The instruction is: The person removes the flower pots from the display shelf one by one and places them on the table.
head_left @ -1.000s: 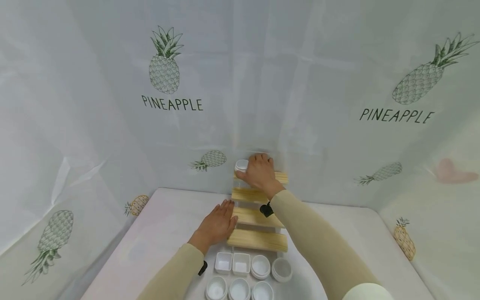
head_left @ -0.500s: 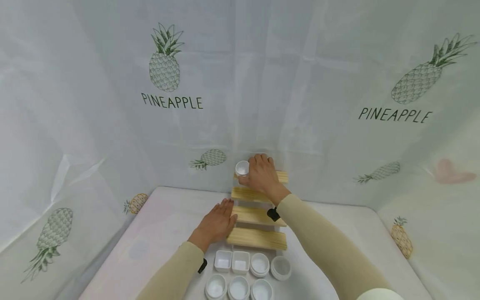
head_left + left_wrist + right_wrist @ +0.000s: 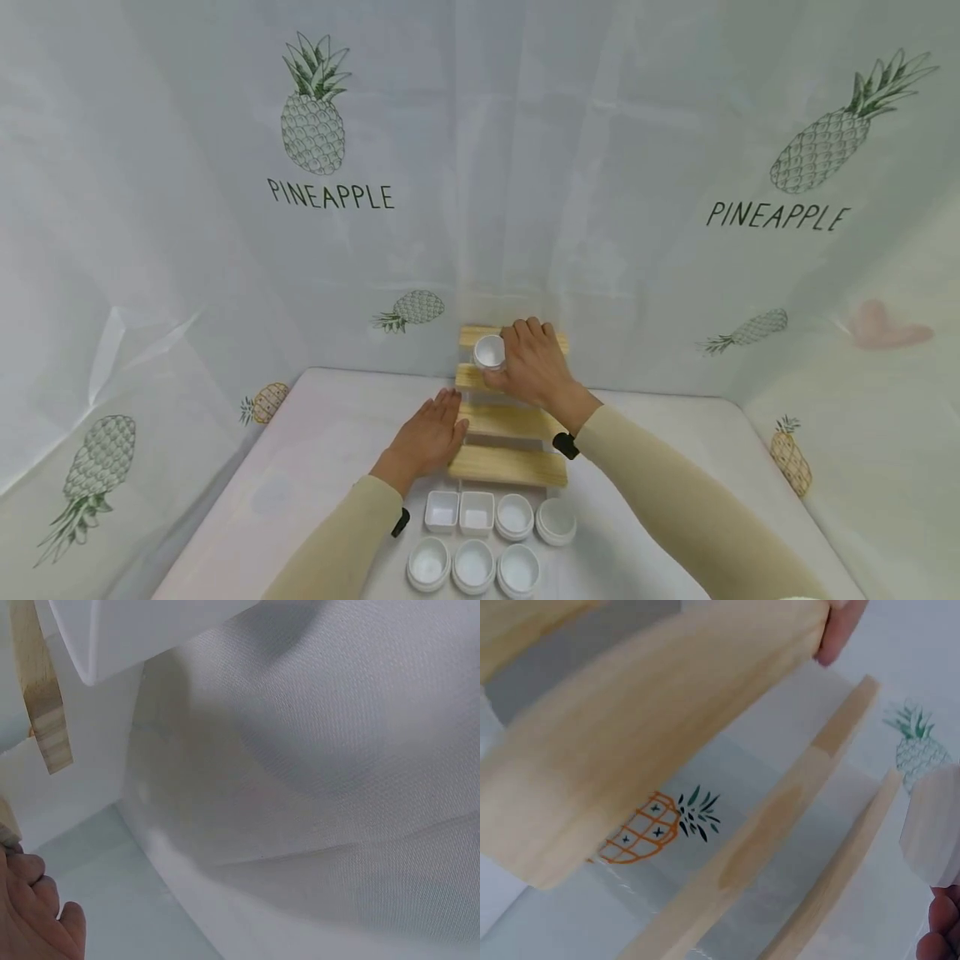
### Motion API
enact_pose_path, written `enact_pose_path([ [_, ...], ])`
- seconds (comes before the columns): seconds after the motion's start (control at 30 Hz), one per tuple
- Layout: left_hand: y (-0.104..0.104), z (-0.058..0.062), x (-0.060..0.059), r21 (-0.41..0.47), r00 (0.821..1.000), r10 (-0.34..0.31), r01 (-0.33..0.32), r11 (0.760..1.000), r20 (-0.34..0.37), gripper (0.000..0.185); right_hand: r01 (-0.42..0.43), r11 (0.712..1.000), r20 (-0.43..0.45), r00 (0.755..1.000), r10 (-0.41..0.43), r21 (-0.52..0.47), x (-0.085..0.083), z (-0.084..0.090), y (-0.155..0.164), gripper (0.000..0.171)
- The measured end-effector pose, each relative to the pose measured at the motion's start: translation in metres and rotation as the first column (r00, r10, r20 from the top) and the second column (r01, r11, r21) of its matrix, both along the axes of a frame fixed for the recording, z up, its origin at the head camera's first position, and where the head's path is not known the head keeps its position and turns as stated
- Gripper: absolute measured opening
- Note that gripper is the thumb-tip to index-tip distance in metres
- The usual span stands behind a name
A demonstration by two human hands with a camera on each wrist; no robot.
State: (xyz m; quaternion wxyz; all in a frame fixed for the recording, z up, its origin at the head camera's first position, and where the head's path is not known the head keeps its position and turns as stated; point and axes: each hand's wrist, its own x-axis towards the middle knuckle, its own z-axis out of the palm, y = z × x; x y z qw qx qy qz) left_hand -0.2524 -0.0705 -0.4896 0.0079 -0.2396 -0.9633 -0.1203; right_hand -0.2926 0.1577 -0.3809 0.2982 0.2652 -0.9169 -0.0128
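Note:
My right hand (image 3: 536, 362) pinches a small white round cup (image 3: 490, 352) by its side, above the upper slats of a stepped wooden rack (image 3: 508, 467). In the right wrist view the cup (image 3: 932, 821) shows at the right edge, with fingertips (image 3: 939, 934) below it. My left hand (image 3: 429, 437) lies along the rack's left side, fingers extended and thumb at the slat ends. The right wrist view shows a fingertip (image 3: 840, 634) of it at the end of the near slat (image 3: 652, 727). In the left wrist view that hand (image 3: 37, 915) is partly out of frame.
In front of the rack stand two square white dishes, one a square dish (image 3: 477, 512), and several round cups, among them a round cup (image 3: 474, 567). Behind the rack hangs a white pineapple-print curtain (image 3: 637, 250). A pale cloth covers the table (image 3: 300, 467).
My right hand has drawn the cup from the top slat, down and toward me, uncovering the top slat's left end. The cup's opening tips more into view. The left hand stays at the rack.

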Motion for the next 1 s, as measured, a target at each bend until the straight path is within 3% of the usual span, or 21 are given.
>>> enact_pose_path([
  [0.13,0.0,-0.002,-0.001,0.009,1.0,0.006,-0.006,1.0,-0.003,0.068,-0.037,0.999,-0.035,0.999,0.037,-0.019,0.015,-0.007,0.007,0.061],
  [0.37,0.001,-0.001,-0.003,-0.004,1.0,0.02,-0.02,1.0,-0.012,0.069,-0.071,0.997,-0.013,0.997,0.071,-0.025,0.051,-0.023,0.022,0.062],
  [0.5,0.002,0.0,-0.002,-0.005,1.0,0.021,-0.021,1.0,-0.007,0.069,-0.118,0.992,-0.043,0.992,0.116,-0.038,0.073,-0.042,0.033,0.061],
  [0.8,0.001,0.002,-0.002,0.006,1.0,0.019,-0.019,1.0,0.01,0.07,-0.187,0.978,0.05,0.98,0.192,-0.089,0.134,-0.084,0.059,0.058],
  [1.0,0.001,0.002,-0.002,0.011,1.0,0.007,-0.008,1.0,0.019,0.07,-0.273,0.959,0.02,0.961,0.275,-0.081,0.173,-0.115,0.081,0.055],
])
